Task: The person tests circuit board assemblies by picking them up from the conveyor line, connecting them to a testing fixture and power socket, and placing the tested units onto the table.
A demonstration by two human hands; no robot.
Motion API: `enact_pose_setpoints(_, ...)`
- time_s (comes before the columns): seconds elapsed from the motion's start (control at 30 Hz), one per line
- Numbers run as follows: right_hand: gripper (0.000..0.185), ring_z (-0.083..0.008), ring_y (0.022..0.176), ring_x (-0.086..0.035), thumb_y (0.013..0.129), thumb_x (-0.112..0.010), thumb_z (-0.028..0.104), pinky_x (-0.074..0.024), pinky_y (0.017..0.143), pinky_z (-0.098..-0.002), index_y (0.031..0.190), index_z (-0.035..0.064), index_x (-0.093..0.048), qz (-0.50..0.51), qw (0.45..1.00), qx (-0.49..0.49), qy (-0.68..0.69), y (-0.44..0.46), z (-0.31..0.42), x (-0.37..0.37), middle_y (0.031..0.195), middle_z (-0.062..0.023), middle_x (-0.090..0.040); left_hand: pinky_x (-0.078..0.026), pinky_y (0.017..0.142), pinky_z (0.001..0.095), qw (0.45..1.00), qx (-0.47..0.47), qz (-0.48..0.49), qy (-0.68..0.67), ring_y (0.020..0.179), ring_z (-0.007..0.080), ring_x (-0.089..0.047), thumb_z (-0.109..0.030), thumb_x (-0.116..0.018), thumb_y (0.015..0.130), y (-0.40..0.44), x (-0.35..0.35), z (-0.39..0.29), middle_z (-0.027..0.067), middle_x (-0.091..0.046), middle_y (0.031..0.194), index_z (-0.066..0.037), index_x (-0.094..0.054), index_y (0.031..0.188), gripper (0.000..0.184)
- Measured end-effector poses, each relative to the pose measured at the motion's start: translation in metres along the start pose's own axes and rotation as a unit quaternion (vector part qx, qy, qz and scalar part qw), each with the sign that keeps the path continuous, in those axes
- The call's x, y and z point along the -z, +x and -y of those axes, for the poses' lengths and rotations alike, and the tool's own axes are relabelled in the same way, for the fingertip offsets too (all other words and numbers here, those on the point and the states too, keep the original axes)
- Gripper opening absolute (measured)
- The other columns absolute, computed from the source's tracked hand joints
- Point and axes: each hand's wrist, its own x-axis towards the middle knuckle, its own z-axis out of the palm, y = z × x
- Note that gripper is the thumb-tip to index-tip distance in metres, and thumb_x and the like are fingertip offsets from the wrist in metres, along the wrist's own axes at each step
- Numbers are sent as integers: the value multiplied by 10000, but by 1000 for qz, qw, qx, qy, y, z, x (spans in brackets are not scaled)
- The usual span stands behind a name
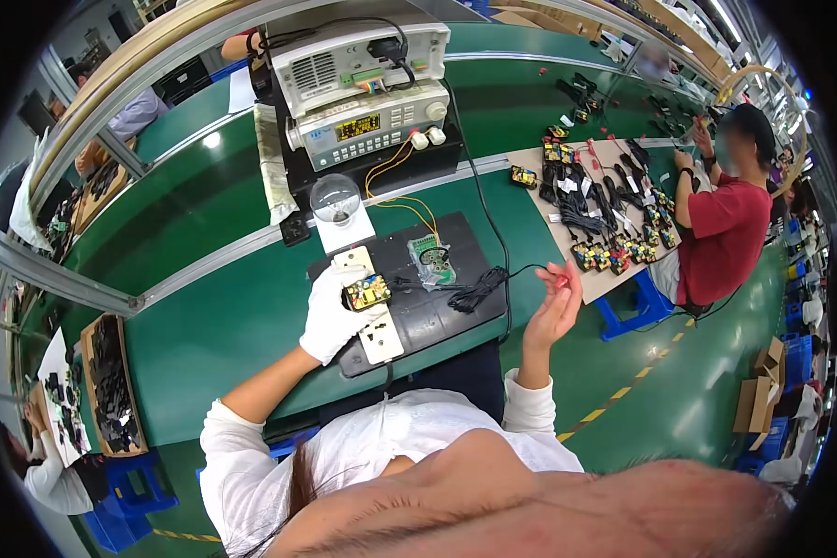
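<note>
My left hand (333, 314), in a white glove, is closed around a small yellow-and-black circuit board (367, 292) over a cream socket strip (379, 338). To the right, my bare right hand (556, 305) is raised off the front edge of the bench, its fingers pinched on a thin cable end with a red tip (563, 282). That cable leads to a black coiled bundle (477, 290) on the black mat (428, 337). Between the board and the bundle lies a green test board (431, 261) with wires attached.
Behind the mat stands a bench instrument (372, 126) with yellow leads, beside a clear round bulb (336, 199). At right, a cardboard sheet (544, 223) holds several boards with cables, near a seated person in red (730, 219). A tray of black parts (90, 391) is at left.
</note>
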Motion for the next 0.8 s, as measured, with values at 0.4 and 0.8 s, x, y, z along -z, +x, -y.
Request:
enact_pose_setpoints(0.4, 190, -157, 677, -600, 989, -526, 136, -507, 631, -266, 1023, -39, -592, 82, 975, 72, -196, -2, 4, 22, 893, -117, -603, -468, 965, 403, 996, -71, -46, -1, 1064, 312, -608, -214, -907, 591, 3, -1, 2, 143, -642, 1115, -49, -581, 1056, 591)
enact_pose_setpoints(0.8, 279, -129, 431, -473, 1026, -459, 211, -439, 454, -231, 863, 13, -568, 279, 902, -243, 222, 20, 70, 4, 697, -61, -515, -476, 904, 411, 997, -49, 37, -55, 1038, 311, -599, -277, -914, 558, 9, 7, 18, 120, -637, 1030, -75, -608, 1010, 582)
